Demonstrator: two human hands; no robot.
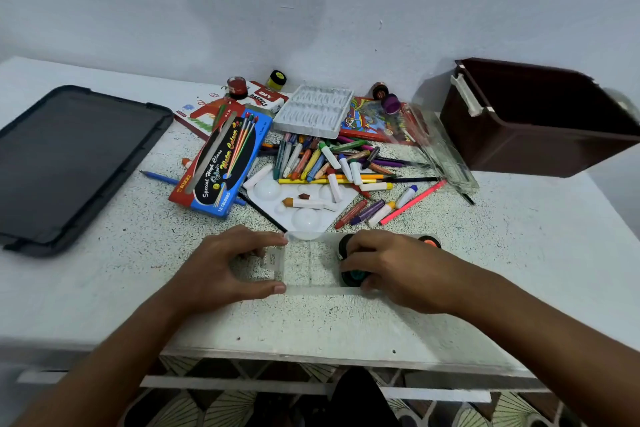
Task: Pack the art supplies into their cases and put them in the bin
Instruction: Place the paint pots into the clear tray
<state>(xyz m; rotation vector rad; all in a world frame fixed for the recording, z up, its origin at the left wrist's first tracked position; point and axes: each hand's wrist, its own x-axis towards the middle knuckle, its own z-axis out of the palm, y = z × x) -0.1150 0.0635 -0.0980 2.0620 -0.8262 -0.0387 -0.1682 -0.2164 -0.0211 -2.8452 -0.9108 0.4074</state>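
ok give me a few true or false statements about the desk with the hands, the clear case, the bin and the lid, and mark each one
1. The left hand holds the left end of the clear case. True.
2. The brown bin stands at the left of the table. False: it stands at the far right, by the wall.
3. The right hand is over small paint pots at the right end of the case. True.
4. The dark lid sits on the bin. False: it lies flat on the table at the left.
5. The crayons and pens are packed in the white tray. False: they lie loose in a pile in front of it.
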